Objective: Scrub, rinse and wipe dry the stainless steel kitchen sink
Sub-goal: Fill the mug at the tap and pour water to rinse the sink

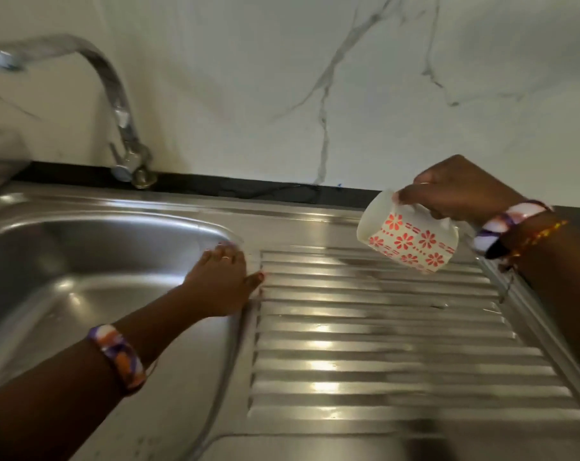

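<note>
You are tipping a flower-patterned mug (pixel 411 235), mouth toward the basin, above the ribbed drainboard (pixel 381 331) of the steel sink (pixel 82 261), your right hand (pixel 461 189) curling around its handle, while your left hand (pixel 220 282) is lying flat, fingers straight, on the basin's rim beside the drainboard

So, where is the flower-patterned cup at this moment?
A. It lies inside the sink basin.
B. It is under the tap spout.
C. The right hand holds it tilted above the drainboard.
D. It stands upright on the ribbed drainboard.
C: the right hand grips the cup in the air, tipped with its mouth toward the left, over the ribbed drainboard, while the left hand rests flat on the rim between basin and drainboard.
</note>
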A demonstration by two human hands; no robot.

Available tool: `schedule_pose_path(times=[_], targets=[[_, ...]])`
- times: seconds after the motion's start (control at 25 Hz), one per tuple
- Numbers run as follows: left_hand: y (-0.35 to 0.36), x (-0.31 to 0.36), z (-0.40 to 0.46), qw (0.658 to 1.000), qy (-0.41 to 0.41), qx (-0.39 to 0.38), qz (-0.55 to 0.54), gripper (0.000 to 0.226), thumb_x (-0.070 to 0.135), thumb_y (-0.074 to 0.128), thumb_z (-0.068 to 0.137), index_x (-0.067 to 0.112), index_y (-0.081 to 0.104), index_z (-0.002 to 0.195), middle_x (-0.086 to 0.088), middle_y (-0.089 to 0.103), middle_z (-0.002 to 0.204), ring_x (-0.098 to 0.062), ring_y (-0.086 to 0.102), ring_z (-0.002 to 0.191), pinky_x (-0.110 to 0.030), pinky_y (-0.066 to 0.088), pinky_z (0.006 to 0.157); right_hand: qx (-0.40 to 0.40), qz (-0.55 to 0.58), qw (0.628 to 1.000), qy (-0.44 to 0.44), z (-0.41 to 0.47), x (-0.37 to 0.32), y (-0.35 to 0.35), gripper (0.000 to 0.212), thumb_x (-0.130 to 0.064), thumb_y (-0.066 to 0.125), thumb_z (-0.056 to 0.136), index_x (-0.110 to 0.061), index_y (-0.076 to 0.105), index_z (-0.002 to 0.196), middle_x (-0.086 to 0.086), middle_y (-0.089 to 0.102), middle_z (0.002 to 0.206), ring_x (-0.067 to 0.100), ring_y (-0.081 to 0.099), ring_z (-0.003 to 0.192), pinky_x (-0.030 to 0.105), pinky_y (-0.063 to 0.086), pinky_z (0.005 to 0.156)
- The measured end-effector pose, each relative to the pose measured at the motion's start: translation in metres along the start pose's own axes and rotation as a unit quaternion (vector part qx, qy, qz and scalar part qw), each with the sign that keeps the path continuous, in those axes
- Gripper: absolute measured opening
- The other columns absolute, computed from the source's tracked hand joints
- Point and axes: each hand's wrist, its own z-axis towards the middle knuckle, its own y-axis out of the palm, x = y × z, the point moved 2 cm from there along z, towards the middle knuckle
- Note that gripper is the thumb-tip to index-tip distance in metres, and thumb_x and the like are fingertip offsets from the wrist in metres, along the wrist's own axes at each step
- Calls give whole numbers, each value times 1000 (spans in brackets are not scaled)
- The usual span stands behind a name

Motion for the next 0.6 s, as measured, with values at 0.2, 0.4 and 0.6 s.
schedule_pose_path(times=[0.2,0.4,0.6], targets=[[-20,-110,-27,980,-118,16,-162,58,42,26,100,2,37,140,-19,32,149,-30,29,138,-38,22,112,44,337,935,101,5,-65,61,42,-26,68,83,-10,47,51,1,38,41,6,28,28,8,20,31],[-51,-215,3,930,-190,154,-274,62,53,33,95,0,60,113,-22,59,120,-34,54,112,-37,40,93,13,481,865,143,18,-170,154,27,-15,65,83,-12,51,60,4,39,56,1,26,24,9,17,27],[-96,-246,54,913,-136,175,-342,56,50,45,92,0,63,75,-17,63,79,-33,61,80,-33,44,70,11,567,812,139,25,-256,211,28,-16,64,84,-13,52,59,-4,41,43,1,32,25,9,22,28]])
